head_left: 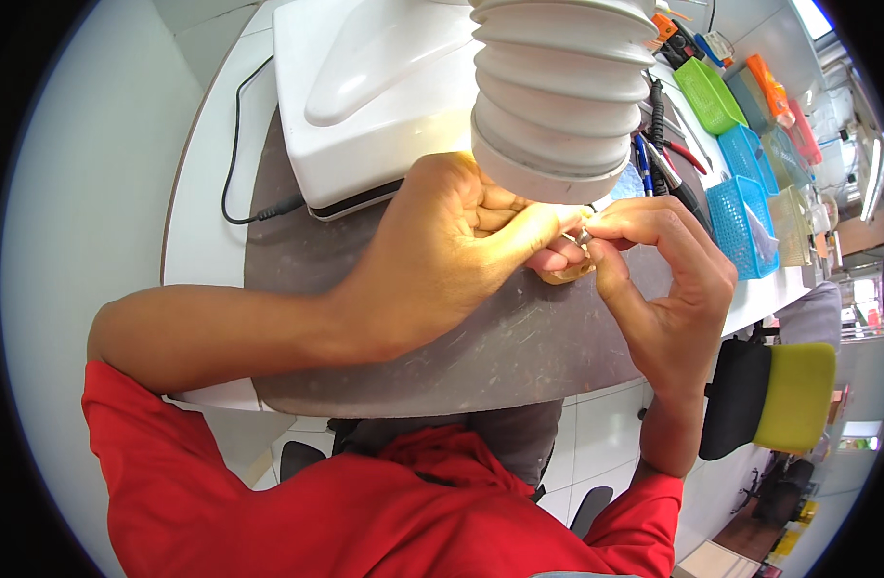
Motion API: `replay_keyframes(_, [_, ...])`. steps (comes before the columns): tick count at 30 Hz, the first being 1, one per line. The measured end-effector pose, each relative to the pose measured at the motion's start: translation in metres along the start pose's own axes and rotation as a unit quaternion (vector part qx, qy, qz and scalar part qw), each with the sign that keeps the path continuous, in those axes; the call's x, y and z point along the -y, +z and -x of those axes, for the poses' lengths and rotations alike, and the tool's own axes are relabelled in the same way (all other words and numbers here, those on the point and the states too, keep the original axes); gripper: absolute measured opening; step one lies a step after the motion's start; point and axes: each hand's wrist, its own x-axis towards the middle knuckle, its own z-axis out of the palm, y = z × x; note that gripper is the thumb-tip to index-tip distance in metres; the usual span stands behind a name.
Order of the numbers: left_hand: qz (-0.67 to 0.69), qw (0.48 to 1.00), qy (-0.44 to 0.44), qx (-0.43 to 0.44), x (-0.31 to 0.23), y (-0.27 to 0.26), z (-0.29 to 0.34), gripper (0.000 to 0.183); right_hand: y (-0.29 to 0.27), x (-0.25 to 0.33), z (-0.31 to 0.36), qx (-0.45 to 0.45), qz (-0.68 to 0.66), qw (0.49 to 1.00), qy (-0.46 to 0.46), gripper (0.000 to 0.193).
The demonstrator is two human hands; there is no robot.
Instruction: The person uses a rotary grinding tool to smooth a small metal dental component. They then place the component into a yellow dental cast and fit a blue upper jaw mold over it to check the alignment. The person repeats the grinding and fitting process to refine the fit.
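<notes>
A small silvery metal piece (584, 237), too small to make out fully, sits between my two hands just under the white hose mouth. My left hand (452, 246) comes in from the left with fingers curled, thumb and fingertips pinching one side of it. From the right, my right hand (668, 260) pinches the other side between thumb and forefinger. A rounded tan thing (565, 275) shows below the left fingertips, its kind partly hidden. Both hands are above the grey-brown mat (461, 356).
A ribbed white hose (562, 91) hangs over the hands. Behind them stands a white machine housing (375, 106) with a black cable (232, 183). Pens and pliers (688, 157), a green basket (709, 96) and a blue basket (741, 226) line the right; a yellow-green chair (798, 397) stands beyond.
</notes>
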Motion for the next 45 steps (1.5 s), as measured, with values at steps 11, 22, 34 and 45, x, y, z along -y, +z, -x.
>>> replay_keyframes(11, [-0.281, 0.950, 0.137, 0.028, 0.016, -0.002, 0.006, 0.039, -0.004, -0.014, 0.006, 0.081, 0.037, 0.996, -0.030, 0.019])
replay_keyframes(22, [-0.316, 0.929, 0.184, 0.050, 0.028, -0.009, 0.001, 0.042, -0.001, -0.015, 0.000, 0.093, 0.004, 0.996, -0.013, 0.015])
replay_keyframes(34, [-0.294, 0.932, 0.209, 0.031, 0.024, -0.006, 0.003, 0.040, -0.002, -0.013, -0.004, 0.121, -0.044, 0.990, 0.061, 0.015])
replay_keyframes(45, [-0.181, 0.974, 0.132, 0.032, 0.017, -0.003, 0.004, 0.036, -0.004, -0.013, -0.003, 0.114, -0.072, 0.987, 0.089, 0.020])
